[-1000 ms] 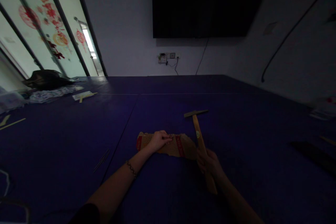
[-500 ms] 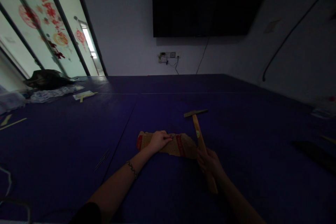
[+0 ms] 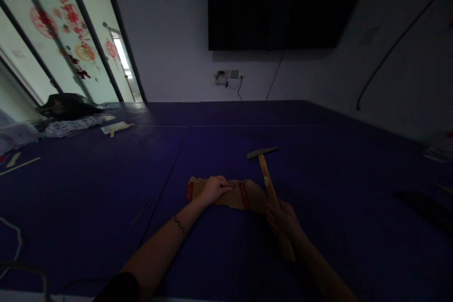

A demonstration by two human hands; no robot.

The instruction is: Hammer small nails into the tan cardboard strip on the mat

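A torn piece of brown cardboard [image 3: 256, 196] with red printed bands lies flat on the dark blue table [image 3: 219, 255]. My left hand [image 3: 215, 189] rests on its upper middle, fingers pinched together around something small and dark that I cannot make out. My right hand [image 3: 286, 219] is wrapped around the wooden handle of a hammer [image 3: 269, 184], just at the cardboard's right end. The hammer's metal head points away from me, beyond the cardboard, and the handle's butt sticks out below the hand. A bracelet circles my left wrist.
Several thin metal rods [image 3: 141, 212] lie left of the cardboard. Far left are a black bag [image 3: 67, 106], papers [image 3: 72, 125] and thin strips [image 3: 21, 165]. A white cable [image 3: 16, 238] loops at the near left edge. A long dark object [image 3: 424, 207] lies at right.
The view has shifted slightly, so everything sits a little differently in the picture. Both hands, the cardboard and the hammer look almost the same as before.
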